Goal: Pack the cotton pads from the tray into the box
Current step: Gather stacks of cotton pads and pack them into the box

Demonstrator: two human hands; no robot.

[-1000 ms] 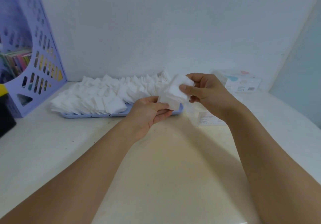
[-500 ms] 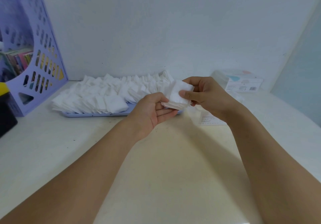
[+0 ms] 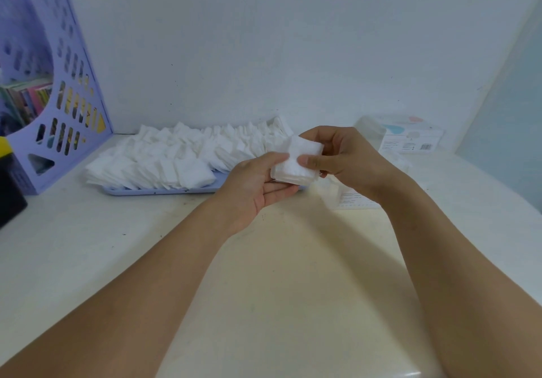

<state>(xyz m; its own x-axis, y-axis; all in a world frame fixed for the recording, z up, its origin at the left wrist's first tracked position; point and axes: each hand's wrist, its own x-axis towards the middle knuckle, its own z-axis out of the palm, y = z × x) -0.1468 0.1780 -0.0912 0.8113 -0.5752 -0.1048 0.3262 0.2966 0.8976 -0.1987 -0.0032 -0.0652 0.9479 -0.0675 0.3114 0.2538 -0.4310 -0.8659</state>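
Observation:
A small stack of white square cotton pads (image 3: pixel 296 164) is held between both hands above the table, just in front of the tray's right end. My left hand (image 3: pixel 258 187) cups the stack from below and the left, thumb on top. My right hand (image 3: pixel 340 157) pinches it from the right, thumb on top and fingers behind. The lilac tray (image 3: pixel 164 191) carries several rows of overlapping white pads (image 3: pixel 181 157). A clear box (image 3: pixel 410 140) with a printed label stands at the back right; a clear piece with a label (image 3: pixel 355 200) lies behind my right wrist, mostly hidden.
A lilac perforated file holder (image 3: pixel 58 93) with colourful books stands at the far left. A black object with a yellow top (image 3: pixel 8 184) sits at the left edge. The wall runs close behind the tray, and a pale panel closes the right side.
The stack has been turned flatter and lowered slightly between my hands. My left thumb has come up onto its top. The tray and box have not moved.

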